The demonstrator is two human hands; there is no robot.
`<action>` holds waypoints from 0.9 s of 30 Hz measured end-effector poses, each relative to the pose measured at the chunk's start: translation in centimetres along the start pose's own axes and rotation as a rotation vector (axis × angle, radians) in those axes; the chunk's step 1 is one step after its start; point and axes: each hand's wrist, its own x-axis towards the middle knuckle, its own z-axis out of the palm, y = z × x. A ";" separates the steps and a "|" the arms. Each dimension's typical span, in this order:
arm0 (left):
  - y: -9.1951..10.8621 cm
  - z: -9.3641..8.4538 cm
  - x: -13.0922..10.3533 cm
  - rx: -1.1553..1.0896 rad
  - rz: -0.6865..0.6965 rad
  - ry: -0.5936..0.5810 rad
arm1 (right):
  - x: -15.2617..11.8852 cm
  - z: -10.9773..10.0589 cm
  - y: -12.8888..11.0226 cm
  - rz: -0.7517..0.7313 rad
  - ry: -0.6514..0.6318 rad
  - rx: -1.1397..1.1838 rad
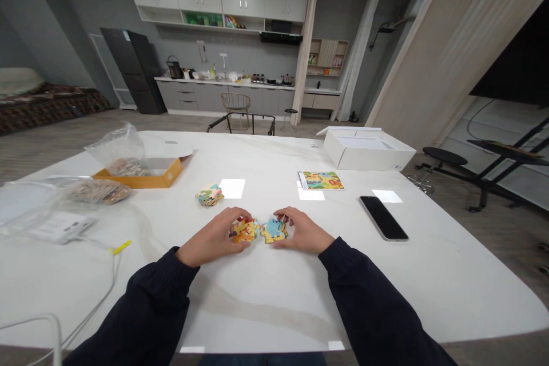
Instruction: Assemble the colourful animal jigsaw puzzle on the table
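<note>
My left hand (219, 237) grips a yellow and orange jigsaw puzzle piece (245, 231) between thumb and fingers, low over the white table (257, 303). Facing it, my right hand (302, 231) has its thumb and fingers on another jigsaw puzzle piece (274, 230), which is yellow with a blue animal figure. The two pieces lie side by side with their near edges very close; whether they touch I cannot tell. Beyond my left hand sits a small pile of puzzle pieces (210, 195). Farther back on the right lies a colourful picture card (322, 180).
A black phone (383, 218) lies to the right, with a white box (366, 148) behind it. On the left are an orange box (167, 173), plastic bags (96, 190) of pieces, a white device (64, 227) and a cable (112, 277).
</note>
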 end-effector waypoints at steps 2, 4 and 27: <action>0.7 0.8 0.8 -0.051 0.023 0.026 | -0.1 -0.3 0.1 0.023 -0.015 0.074; 1.5 2.0 1.9 -0.075 0.075 0.034 | -0.2 -0.9 0.2 0.020 -0.041 0.161; -2.1 9.3 12.1 0.093 0.040 0.203 | 0.9 -1.4 3.8 0.239 0.678 0.126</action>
